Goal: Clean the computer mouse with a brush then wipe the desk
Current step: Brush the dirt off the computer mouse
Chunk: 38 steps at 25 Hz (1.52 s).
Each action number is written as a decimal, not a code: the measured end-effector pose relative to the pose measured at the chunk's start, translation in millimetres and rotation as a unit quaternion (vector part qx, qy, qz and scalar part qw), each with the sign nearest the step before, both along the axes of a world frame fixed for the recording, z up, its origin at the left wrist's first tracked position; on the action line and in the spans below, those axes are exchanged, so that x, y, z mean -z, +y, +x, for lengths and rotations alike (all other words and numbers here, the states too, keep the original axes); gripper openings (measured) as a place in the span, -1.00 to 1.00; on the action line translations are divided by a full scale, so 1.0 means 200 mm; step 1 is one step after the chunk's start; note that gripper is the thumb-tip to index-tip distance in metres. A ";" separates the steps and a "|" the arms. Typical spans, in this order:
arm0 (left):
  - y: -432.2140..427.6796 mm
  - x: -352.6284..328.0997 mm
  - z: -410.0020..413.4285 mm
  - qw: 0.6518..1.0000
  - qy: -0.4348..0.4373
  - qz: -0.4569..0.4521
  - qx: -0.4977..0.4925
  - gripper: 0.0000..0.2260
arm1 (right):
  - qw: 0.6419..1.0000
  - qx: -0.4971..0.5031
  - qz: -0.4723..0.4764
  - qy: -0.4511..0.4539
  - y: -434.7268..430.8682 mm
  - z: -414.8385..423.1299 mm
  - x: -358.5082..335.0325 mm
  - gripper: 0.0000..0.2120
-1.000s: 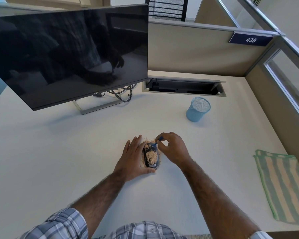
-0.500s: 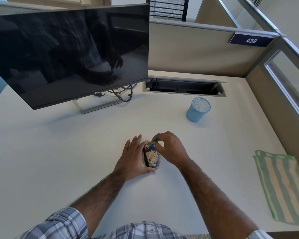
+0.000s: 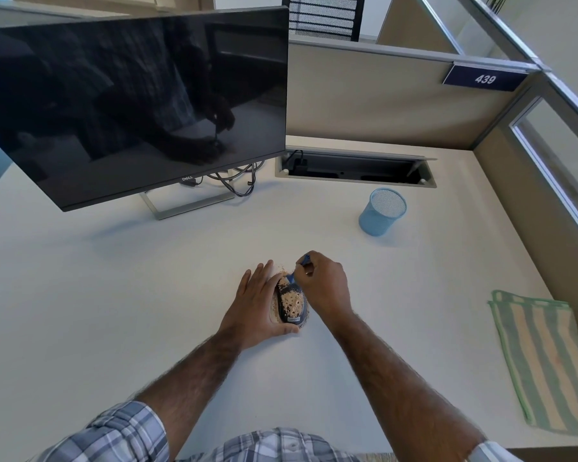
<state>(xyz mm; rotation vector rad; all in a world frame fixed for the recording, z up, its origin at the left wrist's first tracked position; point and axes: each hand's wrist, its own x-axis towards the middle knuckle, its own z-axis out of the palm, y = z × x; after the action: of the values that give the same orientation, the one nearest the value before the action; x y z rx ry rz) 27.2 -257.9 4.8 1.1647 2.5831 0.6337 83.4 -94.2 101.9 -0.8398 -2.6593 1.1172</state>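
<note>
Right hand (image 3: 321,288) pinches brush (image 3: 291,279); left hand (image 3: 252,305) seemingly cups mouse (image 3: 291,303)

Mouse (image 3: 291,305), near centre: black shell blotched with tan specks; brush (image 3: 305,261) at its far end blue; desk (image 3: 114,295) plain white. Mesh cup (image 3: 381,213), far right, light blue; cloth (image 3: 541,358), near right, striped green and pale tan. Monitor (image 3: 131,105), far left, black on a silver stand (image 3: 187,205); partition (image 3: 364,95) beige, its sign (image 3: 484,78) navy with white digits; sleeve (image 3: 121,435), near left, plaid in blue, grey and white
</note>
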 end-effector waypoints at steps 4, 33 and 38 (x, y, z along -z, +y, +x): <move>0.00 0.00 0.00 1.000 -0.002 0.005 -0.002 0.13 | 1.000 0.021 -0.003 -0.001 -0.04 -0.03 0.00 -0.86; 0.00 -0.02 0.00 1.000 -0.020 0.000 0.000 0.14 | 0.998 -0.033 -0.021 -0.042 -0.02 -0.04 -0.01 -0.90; 0.00 -0.03 0.00 1.000 -0.018 -0.006 0.005 0.18 | 0.998 -0.003 -0.060 0.000 0.05 -0.05 -0.02 -0.92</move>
<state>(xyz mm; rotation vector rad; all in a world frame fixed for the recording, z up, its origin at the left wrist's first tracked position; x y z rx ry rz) 27.4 -258.3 11.1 1.1524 2.5454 0.6310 73.1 -84.8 106.6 -0.8506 -2.6175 1.2903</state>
